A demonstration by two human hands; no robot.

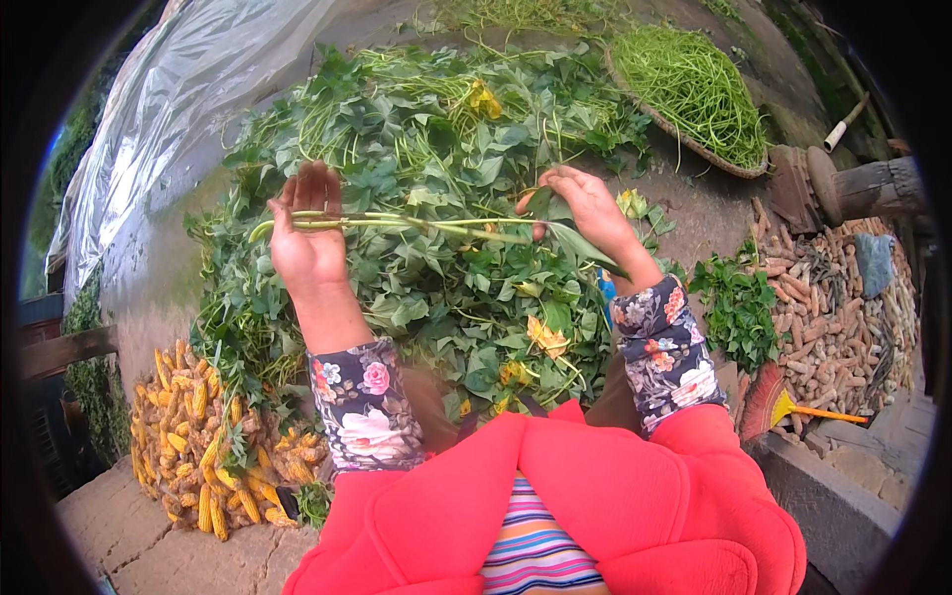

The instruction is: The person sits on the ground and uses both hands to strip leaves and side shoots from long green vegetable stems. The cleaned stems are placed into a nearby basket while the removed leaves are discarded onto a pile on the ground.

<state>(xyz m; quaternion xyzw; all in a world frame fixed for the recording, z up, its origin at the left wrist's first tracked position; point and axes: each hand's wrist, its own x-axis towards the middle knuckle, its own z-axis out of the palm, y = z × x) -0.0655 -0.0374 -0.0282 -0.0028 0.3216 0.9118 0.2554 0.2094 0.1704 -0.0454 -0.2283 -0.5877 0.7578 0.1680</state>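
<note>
Above a wide heap of leafy green vines (446,297), my left hand (311,230) is palm up with its fingers extended. Several long pale-green stems (387,221) lie across that palm, the thumb beside them. They run right towards my right hand (584,212), whose fingers pinch a green leaf (584,249) and its stalk near the stems' right end. Whether those fingers also grip the other stems cannot be told. A few yellow leaves (547,336) lie among the vines below both hands.
A woven basket (692,145) heaped with green stems stands at the upper right. Corn cobs (201,446) are piled at the lower left, bare cobs (833,327) at the right beside a broom (773,405). Clear plastic sheeting (178,97) covers the upper left. A wooden post (877,187) juts in at right.
</note>
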